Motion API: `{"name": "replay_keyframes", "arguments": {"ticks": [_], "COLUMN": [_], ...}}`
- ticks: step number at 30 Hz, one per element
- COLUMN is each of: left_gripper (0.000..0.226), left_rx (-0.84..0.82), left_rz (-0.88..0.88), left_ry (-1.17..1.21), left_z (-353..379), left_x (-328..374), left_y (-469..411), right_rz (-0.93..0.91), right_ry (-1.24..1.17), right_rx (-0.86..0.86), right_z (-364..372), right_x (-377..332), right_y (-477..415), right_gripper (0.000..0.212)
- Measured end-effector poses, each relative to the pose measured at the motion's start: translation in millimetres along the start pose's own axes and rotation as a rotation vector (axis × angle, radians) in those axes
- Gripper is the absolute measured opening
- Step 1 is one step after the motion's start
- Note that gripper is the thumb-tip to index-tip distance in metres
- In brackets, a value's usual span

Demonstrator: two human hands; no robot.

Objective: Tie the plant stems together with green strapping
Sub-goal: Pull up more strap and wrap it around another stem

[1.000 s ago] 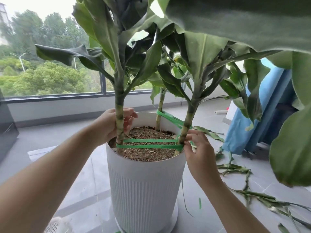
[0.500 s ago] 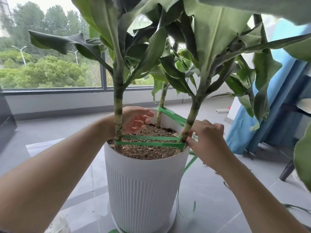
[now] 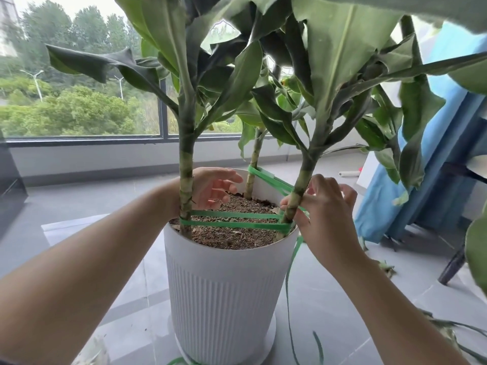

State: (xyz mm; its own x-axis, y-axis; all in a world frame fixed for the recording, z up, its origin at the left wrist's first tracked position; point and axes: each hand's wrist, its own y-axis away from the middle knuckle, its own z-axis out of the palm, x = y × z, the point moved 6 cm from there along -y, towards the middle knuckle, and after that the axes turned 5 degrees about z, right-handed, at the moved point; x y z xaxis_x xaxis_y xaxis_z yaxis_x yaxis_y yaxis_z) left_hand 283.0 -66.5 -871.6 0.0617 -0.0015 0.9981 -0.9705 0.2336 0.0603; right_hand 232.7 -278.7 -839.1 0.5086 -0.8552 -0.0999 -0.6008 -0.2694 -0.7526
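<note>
In the last second the left hand (image 3: 210, 188) had uncurled behind the ringed left stem (image 3: 185, 191) at 9 o'clock in the ribbed white pot (image 3: 224, 299), its grip open and empty, while the right hand (image 3: 326, 214) pinched the flat, glossy green strapping (image 3: 232, 219) against the 3 o'clock stem (image 3: 297, 196), probably tightening before the knot.

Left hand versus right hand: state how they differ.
The left hand is open, fingers spread over the soil behind the left stem, holding nothing; the right hand curls round the right stem. The left hand sits above the green strapping; the right hand touches its wrap. Both are at the white pot rim.
</note>
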Motion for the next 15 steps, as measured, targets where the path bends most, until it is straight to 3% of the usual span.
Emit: {"name": "replay_keyframes", "arguments": {"ticks": [3,7,12,15], "left_gripper": [0.027,0.027,0.035,0.019], "left_rx": [-0.013,-0.064,-0.305,-0.417], "left_rz": [-0.001,0.001,-0.047,-0.093], "left_ry": [-0.025,-0.031,-0.002,0.038], "left_z": [0,3,16,24], "left_x": [-2,-4,-7,-11], "left_y": [-2,-3,-3,-3], "right_rz": [0.022,0.088,0.166,0.158], "right_ry": [-0.048,-0.126,-0.526,-0.612], "right_rx": [0.032,-0.037,-0.177,-0.202], "right_z": [4,15,28,32], "right_x": [1,7,7,9], "right_y": [-5,-4,0,2], "right_gripper": [0.012,0.026,0.005,0.038]}}
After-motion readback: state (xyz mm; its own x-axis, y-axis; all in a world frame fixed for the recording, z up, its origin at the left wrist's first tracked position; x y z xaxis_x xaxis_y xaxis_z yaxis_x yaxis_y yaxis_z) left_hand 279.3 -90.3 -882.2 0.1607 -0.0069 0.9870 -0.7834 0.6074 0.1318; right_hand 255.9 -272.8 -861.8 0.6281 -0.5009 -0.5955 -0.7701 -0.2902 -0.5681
